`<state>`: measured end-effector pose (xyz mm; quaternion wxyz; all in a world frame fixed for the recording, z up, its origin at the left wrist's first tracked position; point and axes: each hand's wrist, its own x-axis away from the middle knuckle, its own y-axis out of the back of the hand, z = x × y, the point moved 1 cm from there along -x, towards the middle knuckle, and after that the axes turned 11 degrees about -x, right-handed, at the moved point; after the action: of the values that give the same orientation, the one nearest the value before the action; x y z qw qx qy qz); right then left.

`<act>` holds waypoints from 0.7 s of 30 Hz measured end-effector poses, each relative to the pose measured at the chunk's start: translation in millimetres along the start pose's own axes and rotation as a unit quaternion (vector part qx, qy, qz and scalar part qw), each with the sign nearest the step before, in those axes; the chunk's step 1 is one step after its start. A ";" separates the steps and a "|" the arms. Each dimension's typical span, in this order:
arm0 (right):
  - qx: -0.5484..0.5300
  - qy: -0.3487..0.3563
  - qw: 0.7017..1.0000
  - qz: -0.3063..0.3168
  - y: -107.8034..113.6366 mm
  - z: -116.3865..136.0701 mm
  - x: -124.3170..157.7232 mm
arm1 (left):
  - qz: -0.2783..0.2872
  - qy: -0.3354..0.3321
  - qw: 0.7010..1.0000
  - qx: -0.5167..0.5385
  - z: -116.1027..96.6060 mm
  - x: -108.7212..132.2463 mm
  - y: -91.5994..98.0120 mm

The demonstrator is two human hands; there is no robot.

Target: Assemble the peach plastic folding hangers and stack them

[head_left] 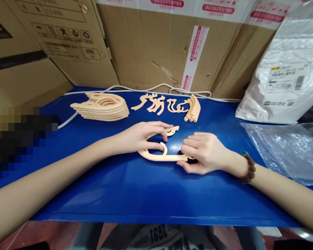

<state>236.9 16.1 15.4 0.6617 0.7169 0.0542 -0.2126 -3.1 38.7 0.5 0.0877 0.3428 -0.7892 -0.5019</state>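
a peach plastic frame (159, 157) lies flat near the middle of the blue mat (125, 194), held at both ends. the left hand (142, 137) covers its upper left curve, fingers bent over the top edge and thumb tucked into the opening, so it grips the frame. the right hand (205, 152) is curled on the frame's right end, fingers folded down on top and thumb below, pinching it; the very end is hidden under the fingers. a bead bracelet (249, 168) sits on the right wrist.

further back on the mat, a stack (101, 108) of like frames stands to the left, loose hooks (153, 103) lie in the middle, and a small bundle of curved bars (193, 109) is just right of them. a white cable (135, 89) runs behind them. boxes (151, 45) stand along the back, and a silver bag (284, 69) leans at right.
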 end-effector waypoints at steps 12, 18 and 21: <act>-0.030 0.033 0.999 0.020 -0.8 -0.8 -1.0 | -0.086 0.067 0.994 -0.017 -2.6 -2.0 -2.0; 0.014 0.065 0.998 0.004 0.9 -0.3 -3.5 | -0.114 0.123 0.985 -0.042 2.4 1.0 1.8; 0.077 0.085 0.993 -0.025 1.7 1.8 -1.9 | -0.134 0.137 0.980 -0.050 6.1 1.9 1.6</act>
<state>235.4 14.5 17.7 0.5919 0.7798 0.1117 -0.1706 -8.2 42.4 -1.4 0.1440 0.5059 -0.6908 -0.4961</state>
